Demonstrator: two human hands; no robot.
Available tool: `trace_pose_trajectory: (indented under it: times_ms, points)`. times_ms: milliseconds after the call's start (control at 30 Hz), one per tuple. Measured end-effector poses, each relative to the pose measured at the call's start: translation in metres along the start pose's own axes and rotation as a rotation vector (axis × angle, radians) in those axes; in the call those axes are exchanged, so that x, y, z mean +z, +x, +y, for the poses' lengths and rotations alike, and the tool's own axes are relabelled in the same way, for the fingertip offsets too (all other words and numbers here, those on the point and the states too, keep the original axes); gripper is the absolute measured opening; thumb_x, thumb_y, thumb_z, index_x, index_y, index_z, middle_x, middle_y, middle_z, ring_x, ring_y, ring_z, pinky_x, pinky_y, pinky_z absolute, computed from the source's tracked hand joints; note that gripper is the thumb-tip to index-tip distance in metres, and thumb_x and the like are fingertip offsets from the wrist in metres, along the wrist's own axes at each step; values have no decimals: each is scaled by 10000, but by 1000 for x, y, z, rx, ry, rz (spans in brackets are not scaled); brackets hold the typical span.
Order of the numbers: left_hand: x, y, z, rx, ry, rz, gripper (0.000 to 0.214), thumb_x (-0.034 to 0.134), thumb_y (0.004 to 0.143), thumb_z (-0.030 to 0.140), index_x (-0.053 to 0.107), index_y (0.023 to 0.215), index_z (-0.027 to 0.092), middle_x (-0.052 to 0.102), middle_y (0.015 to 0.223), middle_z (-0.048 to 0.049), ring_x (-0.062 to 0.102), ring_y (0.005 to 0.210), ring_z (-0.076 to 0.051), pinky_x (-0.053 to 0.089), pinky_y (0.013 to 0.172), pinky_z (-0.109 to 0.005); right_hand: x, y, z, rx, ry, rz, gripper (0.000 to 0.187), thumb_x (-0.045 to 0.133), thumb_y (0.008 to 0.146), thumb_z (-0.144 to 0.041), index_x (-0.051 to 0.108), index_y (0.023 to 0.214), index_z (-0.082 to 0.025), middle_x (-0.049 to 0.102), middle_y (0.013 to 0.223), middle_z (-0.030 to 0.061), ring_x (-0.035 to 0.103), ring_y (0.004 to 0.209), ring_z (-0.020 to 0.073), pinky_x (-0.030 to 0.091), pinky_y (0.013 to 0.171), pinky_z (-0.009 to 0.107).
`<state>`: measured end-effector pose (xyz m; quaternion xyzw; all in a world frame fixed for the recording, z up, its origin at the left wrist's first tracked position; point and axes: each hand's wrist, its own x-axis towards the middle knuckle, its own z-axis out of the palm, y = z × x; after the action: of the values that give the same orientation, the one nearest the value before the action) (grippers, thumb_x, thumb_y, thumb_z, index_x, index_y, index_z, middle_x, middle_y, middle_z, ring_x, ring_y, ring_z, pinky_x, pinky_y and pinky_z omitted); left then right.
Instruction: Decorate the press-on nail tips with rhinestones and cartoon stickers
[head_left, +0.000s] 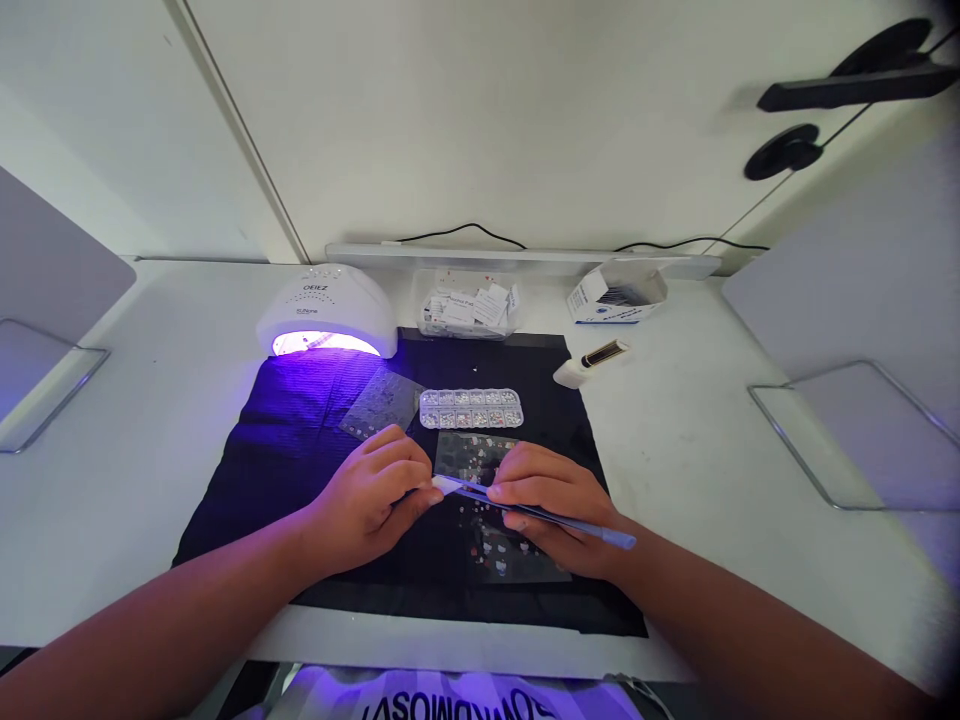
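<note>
Near the middle of the black mat, my left hand (379, 495) pinches a small white piece (448, 484) that looks like a false nail, between thumb and fingers. My right hand (559, 500) is closed around a pair of bluish tweezers (574, 522), whose tips reach left to the white piece. Whether anything sits between the tips is too small to see. Below my right hand lie clear sticker sheets (506, 560) with little coloured motifs, partly covered by it. Just beyond is a clear divided case (470, 409) of tiny stones.
A lit white nail lamp (330, 305) stands back left, with a clear patterned sheet (382, 402) before it. Behind are a clear box of packets (469, 305) and an open white carton (619, 290). A white bottle with a gold cap (589, 364) lies on the black mat's (315, 450) right edge.
</note>
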<state>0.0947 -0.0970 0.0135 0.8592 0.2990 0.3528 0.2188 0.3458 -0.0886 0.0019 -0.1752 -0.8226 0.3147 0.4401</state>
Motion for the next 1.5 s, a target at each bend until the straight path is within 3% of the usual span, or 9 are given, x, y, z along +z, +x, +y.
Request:
trace_pose_trajectory:
  times_ms: [233, 400, 767, 1033, 1233, 1500]
  points:
    - [-3, -3, -4, -125, -99, 23, 228, 594, 893, 124, 532, 1100, 196, 585, 843, 3, 504, 789, -119, 437, 708, -253, -6, -2, 3, -9, 33, -9, 223, 563, 887, -156, 662, 1086, -149, 638, 843, 78, 583, 777, 171, 514, 680, 337]
    - [-3, -4, -5, -140, -143, 13, 132, 589, 893, 110, 528, 973, 195, 582, 836, 5, 510, 789, -115, 432, 714, -256, -7, -2, 3, -34, 28, -5, 223, 557, 886, -153, 658, 1084, -144, 639, 843, 80, 583, 772, 173, 517, 681, 347]
    - [-2, -3, -6, -191, -154, 18, 74, 574, 904, 146, 519, 910, 194, 561, 804, 12, 507, 748, -108, 429, 687, -253, -10, -1, 2, -14, 79, 6, 232, 562, 885, -165, 669, 1090, -160, 640, 839, 84, 595, 772, 179, 537, 684, 356]
    - [-4, -3, -4, -207, -164, -11, 53, 569, 904, 148, 535, 907, 189, 572, 818, 11, 523, 756, -101, 429, 686, -235, -15, -6, 7, 82, 277, 79, 261, 566, 889, -190, 678, 1125, -200, 636, 873, 81, 608, 781, 187, 532, 664, 361]
    - [-3, -4, -5, -186, -179, 3, 53, 576, 897, 145, 544, 914, 184, 585, 818, 8, 535, 748, -100, 441, 683, -233, -8, -10, 11, 221, 359, 166, 194, 586, 902, -269, 706, 1052, -246, 641, 859, 58, 609, 797, 189, 534, 753, 405]
    - [-1, -2, -5, -132, -173, -1, 70, 583, 894, 145, 542, 935, 183, 588, 804, 1, 542, 747, -107, 451, 680, -239, -4, -7, 10, 283, 421, 170, 174, 614, 894, -272, 720, 1027, -237, 650, 831, 58, 604, 785, 186, 516, 695, 364]
